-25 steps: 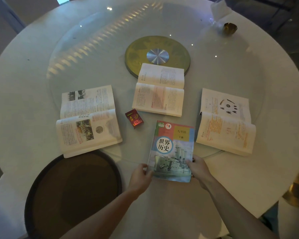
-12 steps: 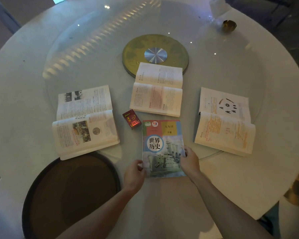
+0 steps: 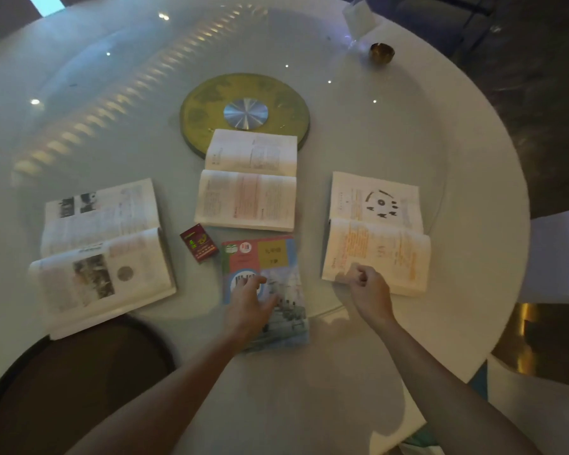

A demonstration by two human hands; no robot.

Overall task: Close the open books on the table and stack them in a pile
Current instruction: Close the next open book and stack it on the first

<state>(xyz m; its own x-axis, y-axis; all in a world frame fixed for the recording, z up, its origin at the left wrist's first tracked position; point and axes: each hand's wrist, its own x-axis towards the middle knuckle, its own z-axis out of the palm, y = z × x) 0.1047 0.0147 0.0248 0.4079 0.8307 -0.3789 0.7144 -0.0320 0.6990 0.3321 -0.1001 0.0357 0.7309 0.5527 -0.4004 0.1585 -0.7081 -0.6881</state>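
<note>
A closed book with a colourful cover [image 3: 270, 257] lies flat in front of me. My left hand [image 3: 248, 305] hovers over or rests on its cover with fingers spread, holding nothing. Three open books lie around it: one at the left [image 3: 102, 251], one in the middle behind it [image 3: 248, 182], one at the right [image 3: 378, 224]. My right hand [image 3: 368, 289] is at the near left corner of the right open book, fingers curled at the page edge; whether it grips the pages is unclear.
A small red box [image 3: 198, 243] lies between the left book and the closed one. A gold turntable disc [image 3: 243, 110] sits mid-table, a small brass cup [image 3: 381, 53] at the far right. A dark round tray [image 3: 69, 382] is near left on the white round table [image 3: 342, 372].
Both hands let go of the closed book's near corners. The left hand moved onto its cover; the right hand moved right to the corner of the right open book.
</note>
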